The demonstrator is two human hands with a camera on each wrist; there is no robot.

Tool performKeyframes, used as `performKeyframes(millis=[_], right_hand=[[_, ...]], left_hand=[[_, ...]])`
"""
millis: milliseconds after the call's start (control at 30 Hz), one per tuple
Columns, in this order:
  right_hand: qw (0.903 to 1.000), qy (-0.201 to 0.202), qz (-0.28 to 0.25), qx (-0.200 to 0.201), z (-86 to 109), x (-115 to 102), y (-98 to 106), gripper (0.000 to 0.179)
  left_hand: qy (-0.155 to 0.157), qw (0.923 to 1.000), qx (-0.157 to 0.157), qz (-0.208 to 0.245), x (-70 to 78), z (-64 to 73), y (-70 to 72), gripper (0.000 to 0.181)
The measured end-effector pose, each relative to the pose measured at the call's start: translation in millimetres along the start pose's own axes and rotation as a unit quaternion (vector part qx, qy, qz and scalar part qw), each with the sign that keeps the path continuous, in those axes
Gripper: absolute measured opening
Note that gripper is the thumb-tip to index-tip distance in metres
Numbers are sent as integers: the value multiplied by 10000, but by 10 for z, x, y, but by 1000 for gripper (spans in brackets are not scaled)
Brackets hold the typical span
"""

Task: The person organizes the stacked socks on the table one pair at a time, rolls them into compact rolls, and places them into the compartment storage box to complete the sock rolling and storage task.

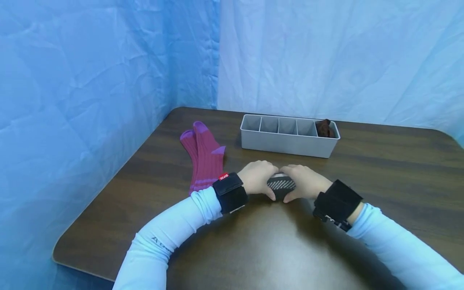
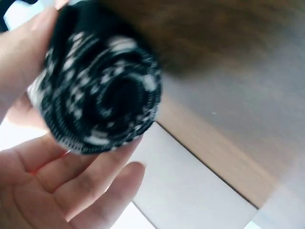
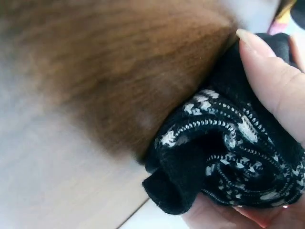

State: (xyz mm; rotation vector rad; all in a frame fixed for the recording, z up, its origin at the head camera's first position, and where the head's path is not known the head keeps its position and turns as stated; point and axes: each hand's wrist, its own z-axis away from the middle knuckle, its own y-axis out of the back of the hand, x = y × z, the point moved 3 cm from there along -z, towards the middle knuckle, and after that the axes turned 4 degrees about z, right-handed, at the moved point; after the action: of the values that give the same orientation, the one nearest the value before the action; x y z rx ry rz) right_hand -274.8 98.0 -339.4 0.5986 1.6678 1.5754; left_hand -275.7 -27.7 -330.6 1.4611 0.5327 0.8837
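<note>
A rolled-up pair of black socks [image 1: 281, 186] with a white pattern is between my two hands above the table, near its middle. My left hand [image 1: 257, 178] grips one end, thumb on the near side and fingers round the far side. At the other end my right hand [image 1: 306, 183] holds the roll the same way. The left wrist view shows the spiral end of the sock roll [image 2: 102, 95] between thumb and fingers. In the right wrist view, a loose dark flap [image 3: 171, 191] sticks out from the roll's end.
Left of my hands lies a flat pair of maroon socks [image 1: 210, 163] with purple toes and heels. Behind stands a long grey divided box [image 1: 284, 146], a dark brown bundle [image 1: 324, 129] in its rightmost compartment. Blue-white sheeting [image 1: 308, 56] hangs beyond the wooden table [image 1: 391, 173].
</note>
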Motion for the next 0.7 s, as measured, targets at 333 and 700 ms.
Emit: performKeyframes(millis=[333, 700], right_hand=[[9995, -57, 325, -14, -3, -124, 123, 67], [9943, -193, 1007, 307, -19, -154, 32, 61]], left_hand=[[77, 9978, 59, -660, 50, -94, -26, 52], [254, 9991, -221, 265, -58, -214, -44, 50]])
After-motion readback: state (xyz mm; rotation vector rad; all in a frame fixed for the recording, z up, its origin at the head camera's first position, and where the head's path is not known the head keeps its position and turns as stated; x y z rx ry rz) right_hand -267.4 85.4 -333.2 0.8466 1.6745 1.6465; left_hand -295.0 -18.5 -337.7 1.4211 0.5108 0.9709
